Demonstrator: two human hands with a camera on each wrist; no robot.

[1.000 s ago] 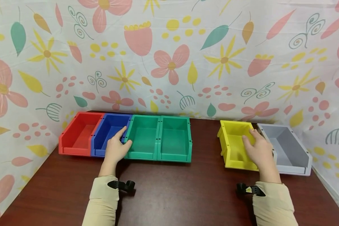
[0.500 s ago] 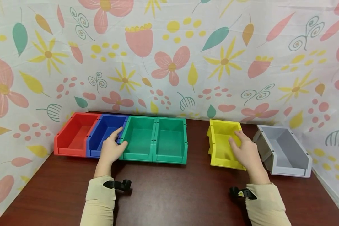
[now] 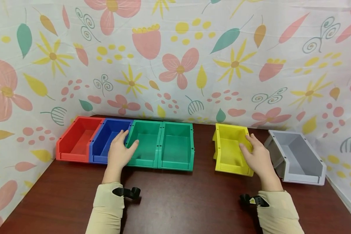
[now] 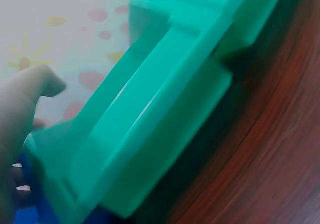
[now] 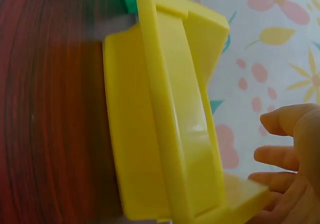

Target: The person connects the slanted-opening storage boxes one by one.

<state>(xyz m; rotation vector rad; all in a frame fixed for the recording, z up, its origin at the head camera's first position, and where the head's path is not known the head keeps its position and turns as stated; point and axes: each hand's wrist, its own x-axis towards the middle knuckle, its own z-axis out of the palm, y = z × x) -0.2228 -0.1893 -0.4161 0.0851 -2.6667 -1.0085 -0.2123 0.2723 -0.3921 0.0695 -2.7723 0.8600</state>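
My left hand (image 3: 119, 152) hovers over the blue bin (image 3: 106, 143) and the left green bin (image 3: 145, 141), close to the walls where they meet. Its thumb is spread away from the fingers; in the left wrist view the thumb (image 4: 37, 82) stands clear of the green rim. At the right side of the yellow bin (image 3: 229, 167) is my right hand (image 3: 258, 157), fingers loosely bent and thumb over the bin's inside. The right wrist view has spread fingers (image 5: 277, 156) beside the yellow bin's wall, not wrapped round it.
A red bin (image 3: 82, 139) ends the row on the left, and a second green bin (image 3: 176, 143) ends it on the right. The grey bin (image 3: 295, 156) stands at far right, apart from the yellow one. A flowered cloth (image 3: 175, 39) hangs behind the dark wooden table (image 3: 175, 201).
The yellow bin has slid left with my right hand, opening a gap to the grey bin. The row of four bins shifted slightly left; afterward my left hand moved a little right.
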